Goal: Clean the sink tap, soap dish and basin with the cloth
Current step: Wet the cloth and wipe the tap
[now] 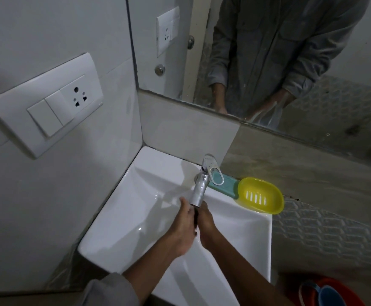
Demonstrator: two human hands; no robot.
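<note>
The single head-worn camera looked forward and steeply down, close over the white basin [118,219] and tap [200,186], tilted sideways; its wide lens also took in the mirror [268,62] above and switch plate [45,104] at left.

A chrome tap [201,184] with a looped lever stands at the back rim of a white rectangular basin [122,217], its spout reaching out over the bowl. Just right of it, a yellow oval soap dish [260,196] with drain slots rests on the rim, overlapping a teal tray [226,186].
</note>
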